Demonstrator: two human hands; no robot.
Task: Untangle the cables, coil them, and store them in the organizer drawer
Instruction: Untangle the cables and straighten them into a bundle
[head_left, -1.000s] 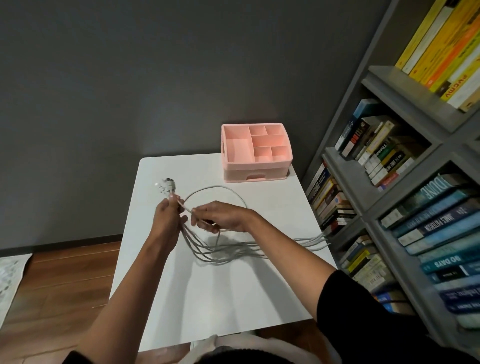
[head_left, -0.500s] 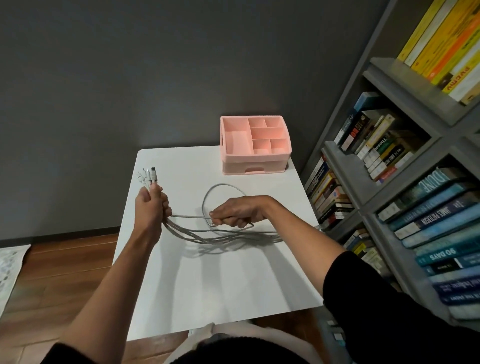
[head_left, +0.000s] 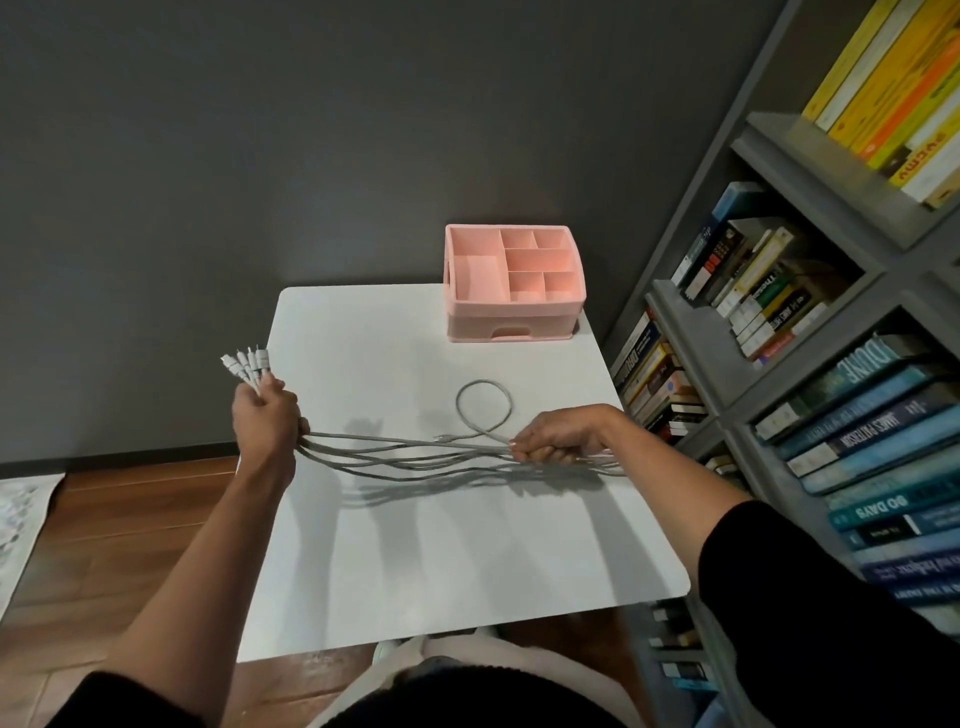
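Several grey cables (head_left: 441, 457) stretch above the white table (head_left: 415, 545); left hand (head_left: 265, 415) grips their connector ends (head_left: 247, 364) at nine o'clock; right hand (head_left: 556, 439) clutches the strands at three; pink organizer (head_left: 511, 312) stands at twelve.

Room dim; dark grey wall (head_left: 260, 156) soaks up light, faint pinkish glow above pink organizer (head_left: 514, 312). White bench (head_left: 467, 561) brightest area, no glare. Soft multiple shadows of cables (head_left: 415, 451) and arms (head_left: 218, 545) fall on bench toward near side. Wide-angle bend: bookshelf (head_left: 691, 338) at right leans and bows. Near edge and lower right corner blurred; mid-shelf book titles (head_left: 878, 431) readable.
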